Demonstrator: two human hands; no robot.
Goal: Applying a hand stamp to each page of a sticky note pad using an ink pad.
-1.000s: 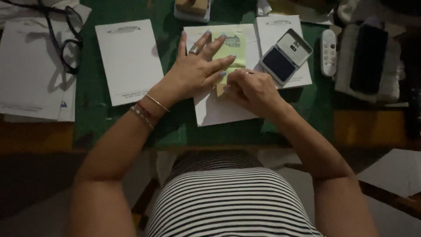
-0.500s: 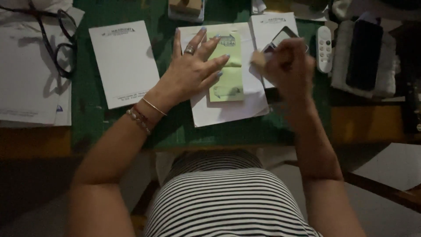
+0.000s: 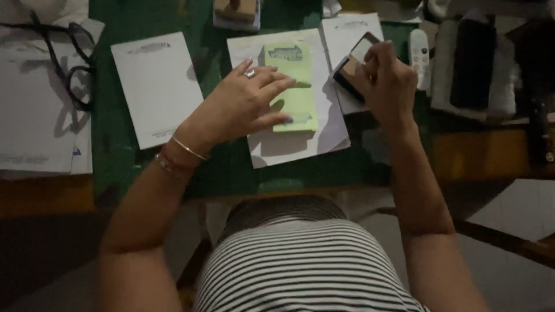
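Observation:
My left hand (image 3: 243,107) lies flat with its fingers spread, pressing on a pale green paper slip (image 3: 300,115). The slip rests on a white sheet (image 3: 289,147). A ring is on one finger and bracelets are at the wrist. My right hand (image 3: 390,81) is closed around a small stamp that the fingers mostly hide. It is held down on a dark ink pad (image 3: 348,69) to the right of the slip. The ink pad sits on another white sheet (image 3: 347,29).
A green cutting mat (image 3: 115,162) covers the wooden table. On it a third white sheet (image 3: 156,86) lies left. Eyeglasses (image 3: 63,75) rest on papers (image 3: 34,127) far left. A white remote (image 3: 420,55) and dark phone (image 3: 474,63) are right, a wooden stamp (image 3: 236,8) at top.
My right hand lifted off the green slip and moved right to the ink pad. My left hand stayed pressed on the slip.

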